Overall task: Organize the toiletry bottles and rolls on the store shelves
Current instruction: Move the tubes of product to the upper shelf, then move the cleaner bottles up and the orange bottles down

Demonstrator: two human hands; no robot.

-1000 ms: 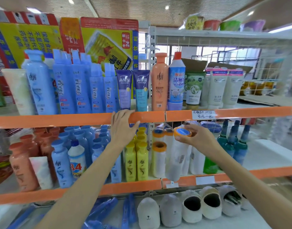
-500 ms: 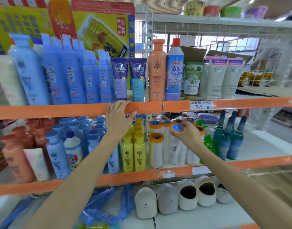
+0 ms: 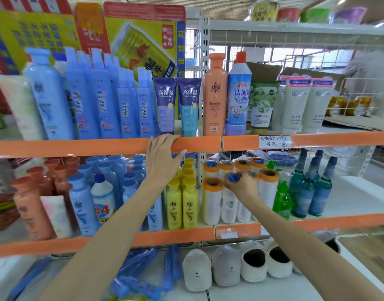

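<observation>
While both arms reach into the shelving, things stand like this from left to right:

Far left, middle shelf: peach bottles (image 3: 30, 205) packed in rows, with blue bottles (image 3: 82, 203) and a white bottle with a blue cap (image 3: 103, 198) beside them.
Upper shelf, left: tall blue bottles (image 3: 104, 98) in front of yellow cartons (image 3: 141, 42), then two tubes (image 3: 177, 105).
Left hand (image 3: 163, 161): fingers hooked over the orange shelf rail (image 3: 78, 147), gripping its front edge; the forearm hides part of the blue bottles behind it.
Yellow bottles (image 3: 182, 205): a tight double row just right of the left wrist.
Upper shelf, centre: a peach bottle (image 3: 215, 94) touching a cleaner bottle (image 3: 237, 94), a green tube and white tubes (image 3: 306, 103) further right.
Rolls (image 3: 212, 198): white, orange-capped, upright on the middle shelf, crowded together.
Right hand (image 3: 244, 185): fingers curled round the top of a roll with a blue cap (image 3: 231, 178), which stands among the front rolls; the hand hides the rolls' upper parts behind it.
Right of the rolls: a green bottle (image 3: 283, 198), then dark teal bottles (image 3: 312, 187), just beside each other.
Bottom shelf: slippers (image 3: 225, 266) in a row.
</observation>
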